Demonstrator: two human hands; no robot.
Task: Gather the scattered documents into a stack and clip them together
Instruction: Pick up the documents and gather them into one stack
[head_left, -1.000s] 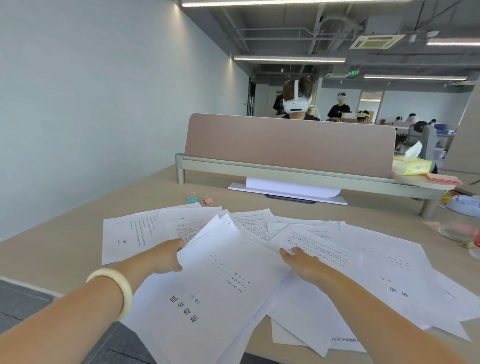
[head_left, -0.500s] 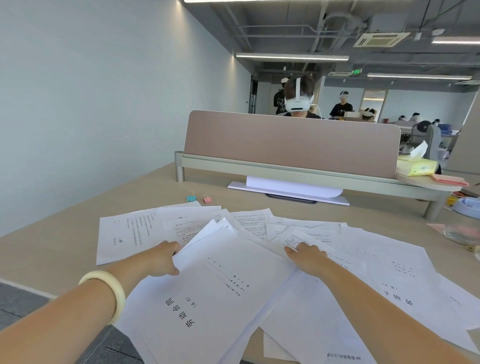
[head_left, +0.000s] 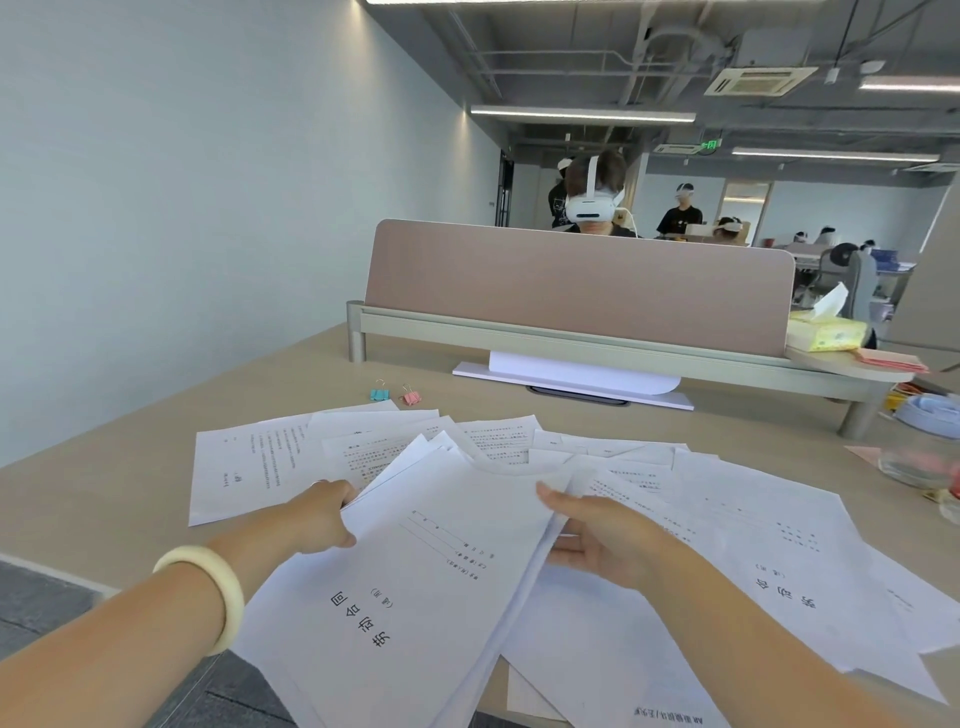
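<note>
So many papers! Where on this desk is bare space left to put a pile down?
Bare desk runs between the far edge of the papers and the white stand, right of the binder clips, and left of the papers toward the wall. The middle is buried in them; the right edge is crowded by a glass jar.
</note>
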